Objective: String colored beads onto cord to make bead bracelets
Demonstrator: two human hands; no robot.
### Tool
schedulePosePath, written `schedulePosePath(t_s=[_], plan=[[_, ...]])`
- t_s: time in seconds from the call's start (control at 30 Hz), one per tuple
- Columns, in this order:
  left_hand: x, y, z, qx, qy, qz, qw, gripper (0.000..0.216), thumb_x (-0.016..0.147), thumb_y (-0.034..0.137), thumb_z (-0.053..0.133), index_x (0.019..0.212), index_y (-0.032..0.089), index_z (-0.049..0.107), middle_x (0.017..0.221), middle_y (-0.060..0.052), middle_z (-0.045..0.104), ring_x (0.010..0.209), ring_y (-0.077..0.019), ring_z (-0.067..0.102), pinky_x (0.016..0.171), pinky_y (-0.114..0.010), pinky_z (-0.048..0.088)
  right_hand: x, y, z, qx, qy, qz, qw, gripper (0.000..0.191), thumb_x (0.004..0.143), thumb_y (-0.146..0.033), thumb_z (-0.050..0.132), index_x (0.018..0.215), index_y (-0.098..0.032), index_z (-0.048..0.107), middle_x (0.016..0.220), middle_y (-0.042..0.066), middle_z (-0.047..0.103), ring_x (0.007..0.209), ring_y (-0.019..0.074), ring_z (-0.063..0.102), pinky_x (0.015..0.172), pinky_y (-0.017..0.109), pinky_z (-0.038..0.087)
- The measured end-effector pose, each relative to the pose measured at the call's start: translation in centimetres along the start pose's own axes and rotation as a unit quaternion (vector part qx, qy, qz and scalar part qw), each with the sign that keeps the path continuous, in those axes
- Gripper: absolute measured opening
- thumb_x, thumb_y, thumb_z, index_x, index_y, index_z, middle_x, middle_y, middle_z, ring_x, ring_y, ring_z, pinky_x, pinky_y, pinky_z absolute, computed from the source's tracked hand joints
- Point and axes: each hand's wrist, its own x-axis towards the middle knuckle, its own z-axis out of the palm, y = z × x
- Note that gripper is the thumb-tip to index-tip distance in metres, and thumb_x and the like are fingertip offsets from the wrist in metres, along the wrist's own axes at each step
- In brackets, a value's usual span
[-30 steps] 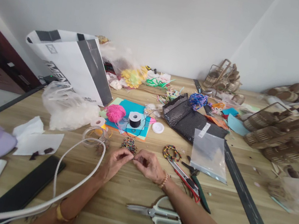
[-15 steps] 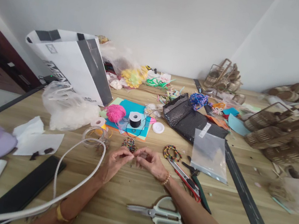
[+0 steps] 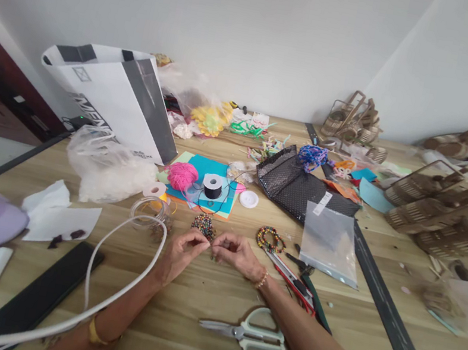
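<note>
My left hand (image 3: 185, 251) and my right hand (image 3: 240, 256) meet fingertip to fingertip over the middle of the table. Both are pinched closed; whatever lies between the fingers is too small to make out. Just beyond them is a heap of small multicoloured beads (image 3: 203, 226). Right of my right hand lies a beaded bracelet (image 3: 270, 239), beside a red utility knife (image 3: 293, 282). Scissors (image 3: 249, 333) with pale green handles rest below my hands. Farther back, a spool of black cord (image 3: 212, 187) stands on coloured paper (image 3: 199, 164), with a pink yarn ball (image 3: 182, 177) next to it.
A white cable (image 3: 122, 294) loops up at left, near my left forearm. Left stand a white bag (image 3: 115, 100) and a plastic bag (image 3: 108, 171); a black case (image 3: 44, 289) lies nearer. At right are a black bubble mailer (image 3: 286, 184), a clear pouch (image 3: 331, 240) and wooden baskets (image 3: 441, 205).
My right fingers have drawn together into a tighter pinch. My left hand stays almost where it was, and the view has shifted very slightly.
</note>
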Motion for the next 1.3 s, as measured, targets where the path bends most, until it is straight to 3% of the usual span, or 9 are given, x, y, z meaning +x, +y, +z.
schedulePosePath(t_s=[0.3,0.57,0.7,0.9,1.03,1.17,1.3], plan=[[0.2,0.7,-0.8,0.163,-0.005,0.003,0.987,0.007,0.073,0.015,0.061,0.07,0.017,0.067,0.068,-0.002,0.064,0.065,-0.0156,0.057,0.064,-0.025,0.043,0.1,-0.1,-0.2,-0.054,0.071,-0.025,0.996,0.038,0.075,-0.051,0.063,0.071,-0.014,0.055,0.055,-0.004,0.05,0.046,0.0057,0.039,0.045,0.018,0.031],[0.1,1.6,-1.0,0.326,-0.055,-0.019,0.943,0.009,0.067,0.011,0.067,0.063,0.019,0.067,0.067,-0.003,0.064,0.065,-0.0178,0.057,0.063,-0.027,0.039,0.1,-0.3,-0.4,-0.031,0.086,-0.029,0.995,0.04,0.073,-0.053,0.064,0.069,-0.015,0.054,0.052,-0.005,0.048,0.044,0.0056,0.039,0.045,0.018,0.033],[-0.1,1.1,-0.8,0.359,-0.058,-0.015,0.932,0.013,0.069,0.009,0.064,0.062,0.019,0.067,0.068,-0.003,0.062,0.066,-0.0179,0.055,0.064,-0.027,0.037,0.2,0.0,-0.5,-0.051,0.077,-0.042,0.995,0.038,0.074,-0.052,0.064,0.07,-0.014,0.056,0.055,-0.004,0.049,0.048,0.0064,0.039,0.047,0.018,0.033],[-0.1,0.3,-0.8,0.284,-0.032,-0.004,0.958,0.012,0.07,0.011,0.062,0.066,0.019,0.069,0.07,-0.003,0.063,0.067,-0.0173,0.055,0.065,-0.027,0.039,0.0,0.2,-0.1,-0.121,0.051,-0.085,0.988,0.031,0.081,-0.045,0.059,0.073,-0.015,0.058,0.067,0.0,0.053,0.06,0.0096,0.044,0.053,0.02,0.036],[0.4,0.3,-1.1,0.114,-0.022,-0.088,0.989,0.008,0.069,0.023,0.065,0.07,0.017,0.071,0.066,-0.003,0.066,0.061,-0.0163,0.056,0.06,-0.026,0.041,-0.2,0.2,0.2,-0.186,0.042,-0.134,0.972,0.023,0.084,-0.035,0.057,0.074,-0.015,0.06,0.069,0.001,0.054,0.061,0.0104,0.045,0.056,0.022,0.037],[0.8,0.6,-1.4,-0.037,-0.013,-0.184,0.982,0.018,0.063,0.032,0.07,0.068,0.014,0.071,0.052,0.001,0.06,0.047,-0.0099,0.045,0.047,-0.022,0.034,-0.3,0.1,0.4,-0.235,0.049,-0.158,0.958,0.02,0.085,-0.032,0.055,0.074,-0.015,0.061,0.071,0.002,0.055,0.063,0.011,0.047,0.058,0.022,0.038],[0.8,0.7,-1.2,-0.134,0.005,-0.22,0.966,0.026,0.055,0.035,0.076,0.065,0.013,0.07,0.047,0.003,0.054,0.043,-0.0068,0.039,0.044,-0.021,0.029,-0.3,0.0,0.5,-0.248,0.048,-0.169,0.953,0.019,0.085,-0.031,0.055,0.075,-0.016,0.06,0.071,0.002,0.056,0.063,0.0114,0.049,0.058,0.022,0.04]])
